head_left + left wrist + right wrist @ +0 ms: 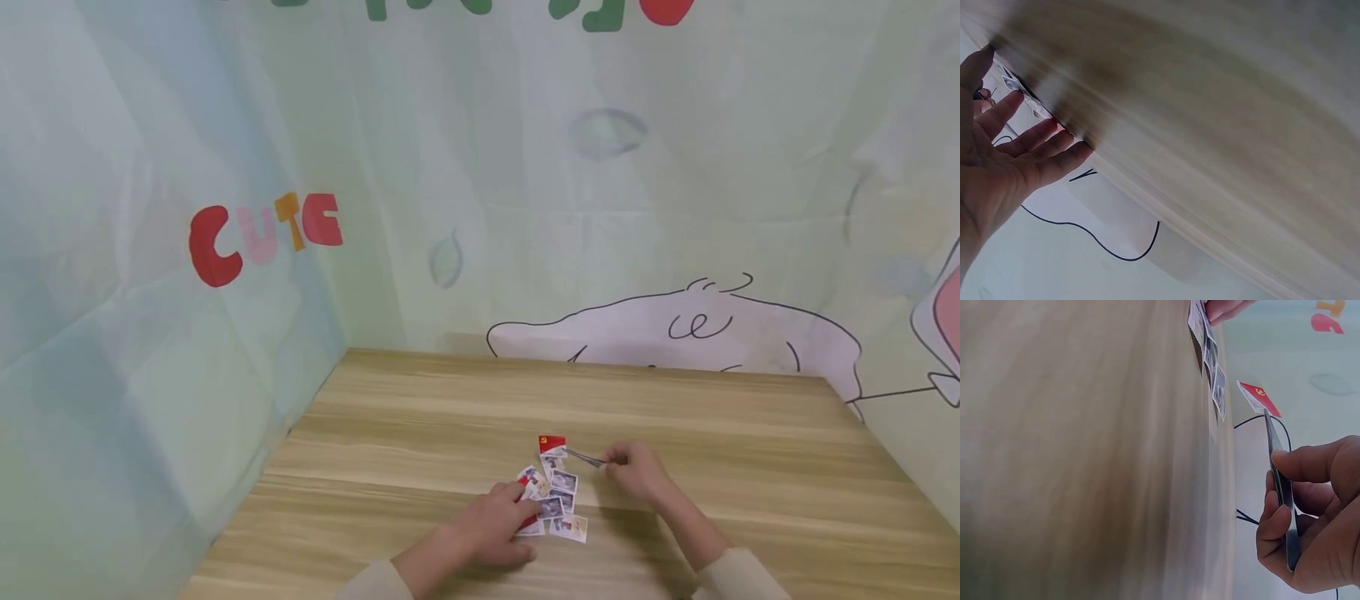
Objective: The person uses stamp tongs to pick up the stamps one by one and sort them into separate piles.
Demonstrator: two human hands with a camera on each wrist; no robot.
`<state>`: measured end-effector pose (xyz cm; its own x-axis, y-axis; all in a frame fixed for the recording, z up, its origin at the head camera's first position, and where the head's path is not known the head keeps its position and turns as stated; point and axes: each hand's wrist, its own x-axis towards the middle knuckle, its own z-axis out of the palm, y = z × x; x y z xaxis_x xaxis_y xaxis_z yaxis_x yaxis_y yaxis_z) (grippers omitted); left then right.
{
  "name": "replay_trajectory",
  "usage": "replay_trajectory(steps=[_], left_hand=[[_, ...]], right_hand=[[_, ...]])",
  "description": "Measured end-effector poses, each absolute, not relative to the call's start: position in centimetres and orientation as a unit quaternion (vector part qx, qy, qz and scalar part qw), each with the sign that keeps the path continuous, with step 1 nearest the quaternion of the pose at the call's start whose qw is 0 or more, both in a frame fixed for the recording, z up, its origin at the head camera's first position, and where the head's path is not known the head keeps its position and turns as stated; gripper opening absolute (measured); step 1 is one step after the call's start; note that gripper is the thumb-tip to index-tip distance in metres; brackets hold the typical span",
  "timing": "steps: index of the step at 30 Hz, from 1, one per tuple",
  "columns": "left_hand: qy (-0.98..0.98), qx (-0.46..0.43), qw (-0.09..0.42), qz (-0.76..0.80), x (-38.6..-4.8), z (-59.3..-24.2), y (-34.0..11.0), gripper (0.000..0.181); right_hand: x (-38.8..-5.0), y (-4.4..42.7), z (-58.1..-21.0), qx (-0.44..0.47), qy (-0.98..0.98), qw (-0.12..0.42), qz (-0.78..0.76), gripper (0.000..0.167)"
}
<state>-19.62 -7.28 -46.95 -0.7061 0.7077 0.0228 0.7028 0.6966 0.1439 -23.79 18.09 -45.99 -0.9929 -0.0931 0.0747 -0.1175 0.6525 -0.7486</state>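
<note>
Cream sleeves: one at each wrist, along the lower edge of the head view.
Left hand: palm down, fingers apart and mostly straight, fingertips resting on several stamps at the left of the cluster; it grips nothing.
Stamp cluster: small white-bordered stamps lying on the counter, some overlapping, between the two hands; several bear grey pictures, one nearest the person shows a tan print, and red shows beside the left fingers.
Right hand: thumb and fingers clamped around the tweezers, to the right of the cluster.
Tweezers: slim, dark metal, pointing left and away from the person.
Red stamp: at the tweezer tips, raised and tilted in the right wrist view, with a yellow emblem on red and a white lower part.
Counter: striped wood-grain top.
Backdrop: pale green cloth with "CUTE" lettering on the left and a white outlined cartoon figure behind the counter.
</note>
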Motion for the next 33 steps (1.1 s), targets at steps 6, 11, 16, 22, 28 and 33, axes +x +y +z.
replay_trajectory(steps=[6,11,16,22,28,33], left_hand=[[0.920,0.385,0.015,0.074,-19.6,-46.8,-7.4,0.054],[0.919,0.387,0.017,0.073,-19.7,-46.6,-7.5,0.054],[0.917,0.390,0.024,0.075,-19.7,-46.5,-7.4,0.054],[0.916,0.393,0.031,0.076,-19.5,-46.7,-7.3,0.053],[0.918,0.385,0.037,0.084,-19.6,-46.7,-7.3,0.053],[0.917,0.391,0.024,0.080,-19.7,-46.6,-7.3,0.052]], right_hand=[[-24.8,17.8,-46.0,0.061,-0.905,0.023,0.420,0.006],[-25.7,17.4,-46.3,0.063,-0.906,0.027,0.418,0.006],[-26.4,16.9,-46.5,0.069,-0.906,0.030,0.416,0.008],[-26.9,16.1,-46.6,0.074,-0.902,0.027,0.425,0.007],[-28.0,15.1,-46.9,0.063,-0.902,0.025,0.426,0.007],[-28.9,14.4,-47.0,0.046,-0.899,0.018,0.435,0.007]])
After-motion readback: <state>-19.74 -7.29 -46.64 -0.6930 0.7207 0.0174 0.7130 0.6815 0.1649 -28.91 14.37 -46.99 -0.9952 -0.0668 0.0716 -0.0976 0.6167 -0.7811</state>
